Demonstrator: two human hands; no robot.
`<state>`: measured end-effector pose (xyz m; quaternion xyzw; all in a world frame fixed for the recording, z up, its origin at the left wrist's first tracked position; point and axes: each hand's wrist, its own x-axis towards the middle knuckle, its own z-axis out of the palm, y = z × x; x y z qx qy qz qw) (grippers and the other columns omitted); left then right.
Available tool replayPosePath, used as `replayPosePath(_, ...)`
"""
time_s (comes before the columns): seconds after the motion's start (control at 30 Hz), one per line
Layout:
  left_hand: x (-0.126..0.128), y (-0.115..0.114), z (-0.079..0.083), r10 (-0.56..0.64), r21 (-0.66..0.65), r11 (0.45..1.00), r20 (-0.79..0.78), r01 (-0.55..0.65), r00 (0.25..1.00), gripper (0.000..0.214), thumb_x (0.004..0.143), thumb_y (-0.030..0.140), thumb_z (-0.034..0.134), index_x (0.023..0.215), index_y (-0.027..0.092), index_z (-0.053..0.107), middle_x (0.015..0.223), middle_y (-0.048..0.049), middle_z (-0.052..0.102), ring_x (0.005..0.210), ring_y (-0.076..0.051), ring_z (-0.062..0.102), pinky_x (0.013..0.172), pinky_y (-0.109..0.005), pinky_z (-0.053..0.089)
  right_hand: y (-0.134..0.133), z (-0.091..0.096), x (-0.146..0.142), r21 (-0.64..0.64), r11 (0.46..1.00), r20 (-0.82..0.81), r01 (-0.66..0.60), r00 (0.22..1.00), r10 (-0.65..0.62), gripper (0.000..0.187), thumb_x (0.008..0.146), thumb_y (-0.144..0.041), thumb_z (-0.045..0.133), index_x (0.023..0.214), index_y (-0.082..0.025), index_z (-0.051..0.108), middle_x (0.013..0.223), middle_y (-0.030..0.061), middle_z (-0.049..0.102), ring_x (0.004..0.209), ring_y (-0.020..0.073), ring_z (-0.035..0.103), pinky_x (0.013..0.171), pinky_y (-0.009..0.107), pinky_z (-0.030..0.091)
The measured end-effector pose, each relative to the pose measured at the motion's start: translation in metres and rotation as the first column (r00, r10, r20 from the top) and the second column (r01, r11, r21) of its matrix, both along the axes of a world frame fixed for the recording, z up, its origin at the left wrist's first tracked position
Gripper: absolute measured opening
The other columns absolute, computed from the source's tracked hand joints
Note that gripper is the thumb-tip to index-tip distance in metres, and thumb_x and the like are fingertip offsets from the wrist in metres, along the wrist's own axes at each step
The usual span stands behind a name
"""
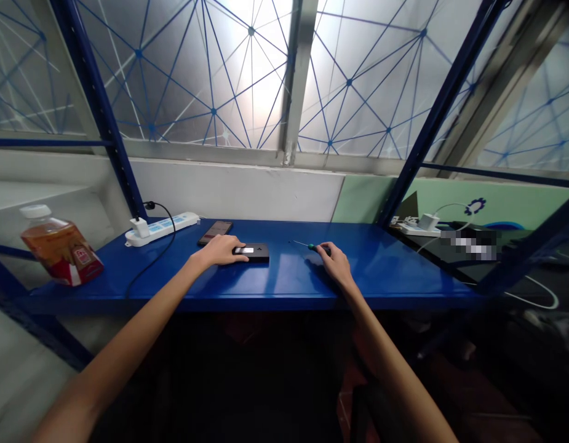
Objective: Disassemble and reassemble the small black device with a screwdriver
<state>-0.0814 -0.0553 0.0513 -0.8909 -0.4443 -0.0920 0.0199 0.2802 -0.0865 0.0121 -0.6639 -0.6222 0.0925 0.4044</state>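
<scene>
My left hand [222, 251] grips the left end of a flat black box [261, 253], which rests on the blue tabletop [284, 280]. A light label shows on the box's top, partly covered by my fingers. To the right, my right hand [337, 264] is closed around the handle of a screwdriver [311, 247], green and black with a thin metal shaft. Its shaft points left, just above or on the tabletop. Near the tip is a tiny dark speck [290, 242], too small to make out. Behind my left hand lies a phone [216, 232].
At the back left is a white power strip [167, 227] with a plug and a black cable [162, 261]. An orange drink bottle [63, 249] stands at the left edge. Blue posts [432, 117] rise on both sides. Chargers and white cables [427, 223] lie on a dark surface to the right.
</scene>
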Motion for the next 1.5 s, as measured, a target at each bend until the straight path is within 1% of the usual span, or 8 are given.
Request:
replayPosePath(0.17,0.034,-0.009,-0.002,0.217,0.186,0.964,-0.135,-0.191,0.967,0.058,0.090,0.063,0.048,0.101,0.013,0.076,0.094,-0.0175,0.070,0.089,-0.032,0.066,0.072,-0.034,0.044,0.000,0.000,-0.001,-0.034,0.999,0.052,0.003,0.999,-0.001,0.035,0.092,-0.050,0.046,0.103,-0.023,0.065,0.101,0.0076,0.072,0.097,0.0255,0.063,0.074,0.030,0.040)
replayPosePath(0.3,0.059,-0.014,-0.006,0.315,0.204,0.937,-0.143,-0.284,0.938,0.076,0.092,0.071,0.031,0.089,0.009,0.076,0.092,-0.0228,0.067,0.087,-0.035,0.065,0.074,-0.040,0.045,-0.001,0.001,-0.002,-0.046,0.999,0.092,0.001,0.996,0.004,0.036,0.093,-0.051,0.045,0.104,-0.023,0.065,0.100,0.0075,0.072,0.096,0.0254,0.063,0.072,0.029,0.039)
replayPosePath(0.63,0.062,-0.016,-0.002,0.310,-0.036,0.948,-0.101,-0.315,0.945,0.112,0.066,0.096,0.031,0.118,0.001,0.064,0.114,-0.0312,0.060,0.104,-0.044,0.058,0.084,-0.051,0.047,-0.003,0.006,-0.007,-0.090,0.996,0.159,0.024,0.987,-0.010,0.037,0.094,-0.052,0.042,0.108,-0.025,0.064,0.092,0.0056,0.070,0.087,0.0231,0.062,0.066,0.027,0.035)
replayPosePath(0.83,0.060,0.001,-0.004,0.222,-0.088,0.969,-0.081,-0.229,0.972,0.101,0.060,0.097,0.040,0.101,0.010,0.070,0.101,-0.0238,0.067,0.090,-0.038,0.064,0.075,-0.042,0.049,-0.003,0.003,-0.007,-0.060,0.998,0.146,0.009,0.989,0.000,0.037,0.094,-0.052,0.040,0.107,-0.026,0.063,0.089,0.0047,0.070,0.084,0.0227,0.062,0.065,0.027,0.035)
replayPosePath(0.97,0.061,0.009,-0.014,0.230,-0.064,0.971,0.009,-0.229,0.973,0.099,0.064,0.095,0.041,0.109,0.011,0.066,0.099,-0.0217,0.069,0.086,-0.035,0.066,0.068,-0.036,0.047,-0.004,0.001,-0.006,-0.006,1.000,0.107,-0.001,0.994,0.002,0.038,0.093,-0.053,0.040,0.104,-0.025,0.064,0.085,0.0052,0.069,0.082,0.0236,0.062,0.066,0.028,0.037)
replayPosePath(1.17,0.081,0.007,-0.030,0.396,0.242,0.870,0.175,-0.429,0.902,0.090,0.086,0.081,0.023,0.112,0.007,0.067,0.106,-0.0262,0.064,0.099,-0.040,0.058,0.079,-0.045,0.042,-0.006,-0.003,-0.003,0.132,0.988,-0.122,-0.085,0.987,0.101,0.044,0.088,-0.061,0.045,0.098,-0.022,0.064,0.072,0.0028,0.064,0.063,0.0190,0.057,0.062,0.028,0.041)
replayPosePath(1.27,0.090,0.001,-0.028,0.281,0.436,0.825,0.236,-0.360,0.930,0.070,0.096,0.066,0.027,0.109,0.011,0.069,0.110,-0.0236,0.063,0.105,-0.037,0.054,0.082,-0.044,0.039,-0.008,-0.005,-0.006,0.181,0.969,-0.294,-0.169,0.931,0.217,0.047,0.086,-0.064,0.049,0.097,-0.021,0.063,0.065,-0.0015,0.057,0.051,0.0138,0.049,0.053,0.026,0.039)
replayPosePath(1.5,0.123,-0.007,-0.035,0.117,0.520,0.809,0.314,-0.273,0.942,0.058,0.096,0.053,0.042,0.133,0.011,0.057,0.127,-0.0224,0.056,0.111,-0.036,0.052,0.083,-0.043,0.038,-0.016,-0.004,-0.014,0.203,0.928,-0.470,-0.313,0.800,0.372,0.044,0.081,-0.061,0.060,0.096,-0.019,0.062,0.063,-0.0049,0.048,0.046,0.0090,0.044,0.044,0.023,0.035)
